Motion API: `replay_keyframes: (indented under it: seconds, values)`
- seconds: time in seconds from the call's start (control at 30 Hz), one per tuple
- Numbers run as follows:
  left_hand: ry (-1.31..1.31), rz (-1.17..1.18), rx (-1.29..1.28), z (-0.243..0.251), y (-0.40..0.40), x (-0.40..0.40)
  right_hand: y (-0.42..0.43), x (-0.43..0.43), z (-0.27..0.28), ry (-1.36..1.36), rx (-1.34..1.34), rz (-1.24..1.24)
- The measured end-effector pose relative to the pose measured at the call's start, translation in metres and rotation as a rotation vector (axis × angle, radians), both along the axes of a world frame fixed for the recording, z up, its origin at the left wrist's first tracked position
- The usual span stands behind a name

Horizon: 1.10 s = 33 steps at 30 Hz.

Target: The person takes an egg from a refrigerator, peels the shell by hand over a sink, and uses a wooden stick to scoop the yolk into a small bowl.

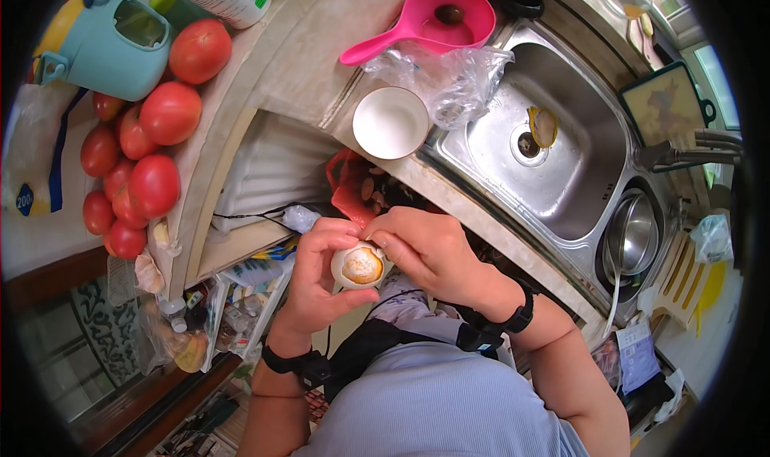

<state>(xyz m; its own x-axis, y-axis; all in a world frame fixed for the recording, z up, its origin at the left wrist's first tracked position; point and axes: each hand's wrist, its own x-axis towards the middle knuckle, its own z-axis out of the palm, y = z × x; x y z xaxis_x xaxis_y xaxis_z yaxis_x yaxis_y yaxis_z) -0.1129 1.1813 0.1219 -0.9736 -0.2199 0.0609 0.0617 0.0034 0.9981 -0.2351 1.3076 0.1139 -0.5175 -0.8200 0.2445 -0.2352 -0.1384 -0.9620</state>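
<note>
A pale round egg [358, 266], its shell broken away on one side, rests in my left hand [316, 276]. White and orange-brown show through the gap. My right hand [424, 255] pinches the shell's edge at the upper right with thumb and forefinger. Just beyond both hands, below the counter edge, is a red plastic bag [348, 201] with scraps in it. On the counter past it stands a white bowl [390, 122] with nothing visible inside.
A pink ladle [415, 27] holding a dark oval thing [449, 14] lies behind a crumpled clear bag [448, 75]. A yellowish scrap [543, 127] lies by the drain of the steel sink [577, 192]. Tomatoes [153, 186] and a blue container [117, 48] are at left.
</note>
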Motion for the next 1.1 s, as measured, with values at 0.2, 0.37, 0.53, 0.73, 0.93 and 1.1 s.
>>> replay_keyframes:
  seconds: [0.2,0.37,0.53,0.73,0.93,1.1]
  values:
    - [0.055,0.019,0.1,0.0,-0.003,-0.001,0.004,-0.003,-0.001,-0.211,0.056,-0.092]
    - [0.098,0.018,0.115,0.003,-0.001,-0.003,0.006,-0.003,-0.012,-0.073,0.03,-0.11]
    - [0.146,0.016,-0.024,0.008,-0.003,-0.005,0.004,-0.004,-0.023,0.101,-0.009,-0.122]
    - [0.286,-0.008,-0.079,0.05,0.004,-0.011,-0.003,-0.001,-0.028,0.134,0.045,-0.16]
    - [0.712,0.249,-0.109,0.11,0.045,-0.049,0.002,-0.005,-0.032,0.218,0.178,-0.059]
    - [0.931,0.323,-0.276,0.116,0.059,-0.057,-0.007,0.0,-0.033,0.25,0.141,-0.087]
